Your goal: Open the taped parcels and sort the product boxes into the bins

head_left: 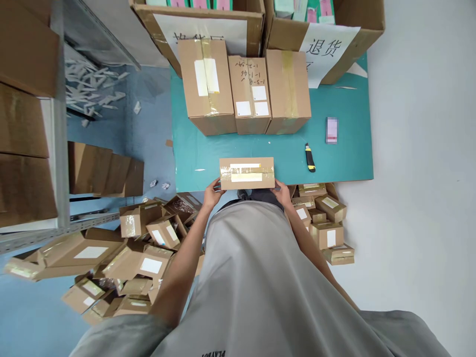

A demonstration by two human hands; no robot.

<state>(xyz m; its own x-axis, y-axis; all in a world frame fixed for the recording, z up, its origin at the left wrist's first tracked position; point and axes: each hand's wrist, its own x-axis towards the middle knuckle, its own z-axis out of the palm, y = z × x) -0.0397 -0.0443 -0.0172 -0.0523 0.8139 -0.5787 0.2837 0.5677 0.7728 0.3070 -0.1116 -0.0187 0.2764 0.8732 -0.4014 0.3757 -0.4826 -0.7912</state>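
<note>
A small flat cardboard box (247, 173) with white labels and clear tape rests at the near edge of the teal table (345, 158). My left hand (212, 193) grips its left end with fingers wrapped round the corner. Its right end is held the same way by my right hand (282, 192). A yellow and black utility knife (310, 158) lies on the table just right of the box.
Three taped cartons (247, 91) stand side by side further back, in front of two big open cartons (208, 20) bearing paper signs. A small pink item (331, 130) lies at the right. Heaps of small boxes (141, 258) cover the floor on both sides. Shelving (55, 148) stands left.
</note>
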